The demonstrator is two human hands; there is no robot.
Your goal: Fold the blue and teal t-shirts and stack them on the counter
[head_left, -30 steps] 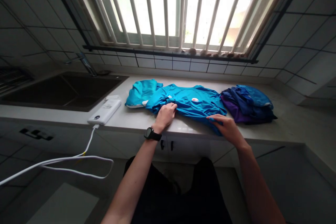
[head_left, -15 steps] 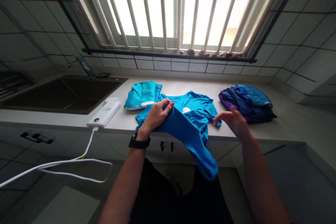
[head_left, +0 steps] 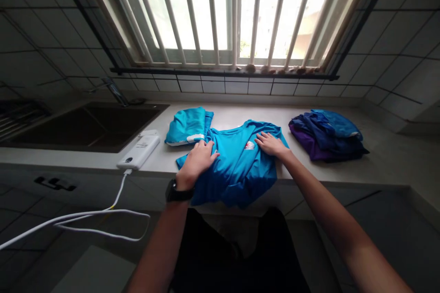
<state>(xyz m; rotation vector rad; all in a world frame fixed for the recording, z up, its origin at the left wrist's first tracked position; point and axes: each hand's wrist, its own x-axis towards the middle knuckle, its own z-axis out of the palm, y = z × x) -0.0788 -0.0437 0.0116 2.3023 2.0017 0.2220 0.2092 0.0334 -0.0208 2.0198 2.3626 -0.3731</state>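
Note:
A bright blue T-shirt (head_left: 239,171) lies on the white counter, its lower part folded in and its front edge hanging past the counter edge. My left hand (head_left: 198,162) rests flat on the shirt's left side, fingers apart and not gripping. My right hand (head_left: 271,144) lies flat near the small white-and-red chest logo (head_left: 250,145). To the left, a folded teal garment (head_left: 187,126) touches the shirt. A black watch (head_left: 178,191) is on my left wrist.
A pile of blue and purple clothes (head_left: 326,137) lies on the counter (head_left: 388,160) at right. A white power bank (head_left: 139,149) with a white cable (head_left: 103,217) lies left, beside a dark sink (head_left: 85,128) and faucet (head_left: 115,91). A barred window (head_left: 233,13) is behind.
The shirt has dropped from my raised left hand and lies folded on the counter. Both hands now press flat on it, and my right hand has moved onto the chest.

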